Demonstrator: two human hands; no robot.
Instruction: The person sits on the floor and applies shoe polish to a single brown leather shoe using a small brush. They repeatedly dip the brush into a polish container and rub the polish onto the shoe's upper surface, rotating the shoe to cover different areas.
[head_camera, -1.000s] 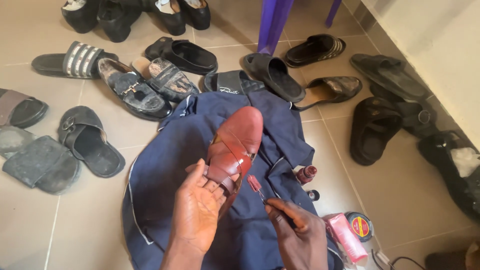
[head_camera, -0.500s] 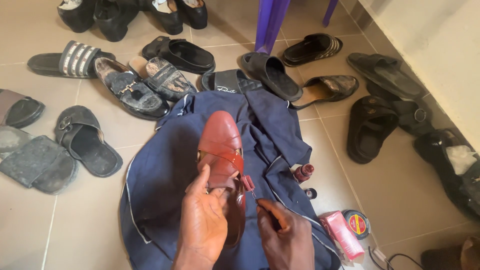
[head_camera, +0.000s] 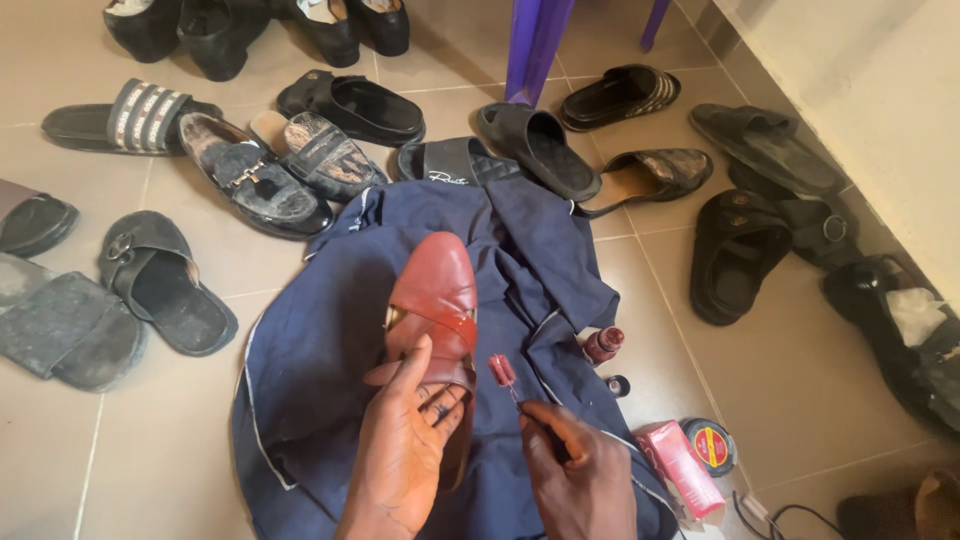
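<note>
My left hand grips a reddish-brown leather shoe from underneath, toe pointing away, above a navy blue cloth spread on the tiled floor. My right hand pinches a thin wire-handled applicator with a small red sponge tip. The tip sits just right of the shoe's strap, a little apart from it.
A small dark red polish bottle and its cap lie right of the cloth. A pink box and a round polish tin sit nearer. Many black sandals and slippers surround the cloth. A purple chair leg stands behind.
The shoe has turned so its toe points more straight away and sits lower left. The applicator tip touched the shoe's side half a second ago and is now drawn slightly off it.
</note>
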